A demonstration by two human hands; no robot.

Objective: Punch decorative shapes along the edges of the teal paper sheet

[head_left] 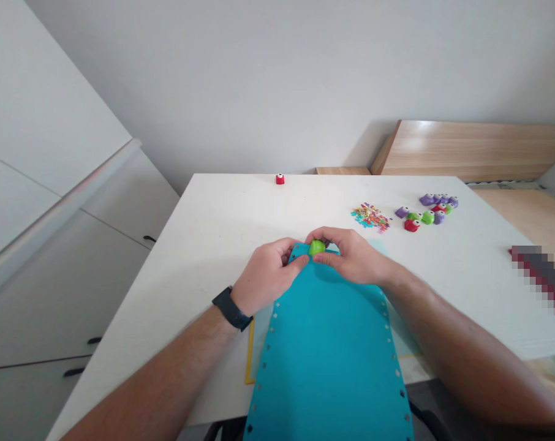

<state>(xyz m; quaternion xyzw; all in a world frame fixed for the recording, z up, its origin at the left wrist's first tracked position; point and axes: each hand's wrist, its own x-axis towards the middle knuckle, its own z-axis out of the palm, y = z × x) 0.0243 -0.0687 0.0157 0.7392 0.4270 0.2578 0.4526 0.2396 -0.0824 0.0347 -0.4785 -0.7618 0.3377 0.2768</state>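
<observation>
A long turquoise sheet (pixel 330 343) stretches from the table toward me, with small cut-out shapes along both side edges. At its far edge sits a small green craft punch (pixel 317 247). My right hand (pixel 346 252) is closed around the punch, thumb on the near side and fingers behind it. Beside the punch, my left hand (pixel 277 266) pinches the sheet's far left corner between thumb and fingers. The fingertips of my left hand are partly hidden behind the sheet.
A pile of colourful confetti (pixel 372 217) lies at the back right. Farther right stand several purple, green and red punches (pixel 428 215). One red punch (pixel 280 179) is near the table's back edge. A yellow-edged mat (pixel 250 361) lies under the sheet. White cabinets (pixel 75 275) are on the left.
</observation>
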